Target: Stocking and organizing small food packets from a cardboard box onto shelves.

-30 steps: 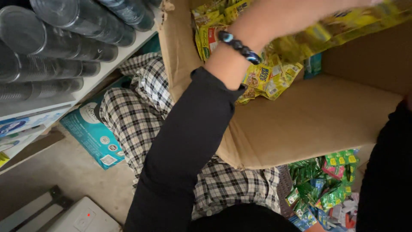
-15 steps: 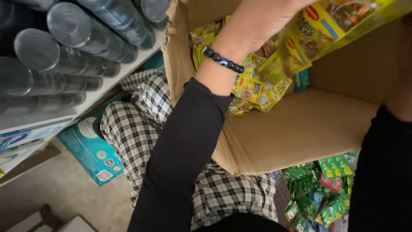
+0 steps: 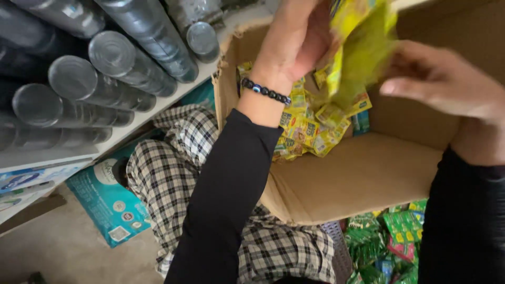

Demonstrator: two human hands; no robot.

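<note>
Checked trousers point(image 3: 173, 173) across the lap, nearest the camera, knees drawn up to prop a cardboard box point(image 3: 357, 179) tilted open toward the chest, presumably for easy reach inside. 2 black sleeves rising from the bottom edge, left sleeve point(image 3: 226, 200) ending at a dark bead bracelet point(image 3: 265, 92) on the wrist. Left hand point(image 3: 297, 39) raised over the box mouth, fingers closed on a strip of yellow packets point(image 3: 357, 47), lifted clear of the heap, probably for sorting or separating. Right hand point(image 3: 447, 84) just beside the same strip, fingers curled and near its edge; actual pinch on it not discernible, blurred. Inside the box, toward the far corner, a loose heap of small yellow packets point(image 3: 310, 126), bare cardboard floor in front. Below the box at right, green and pink sachets point(image 3: 394, 242) in a pile. Left of the knees, a teal pack point(image 3: 105, 202) flat on the floor. Farthest, upper left, grey cylinders point(image 3: 105, 68) stacked on their sides on a white shelf point(image 3: 158, 108), round ends facing out.
</note>
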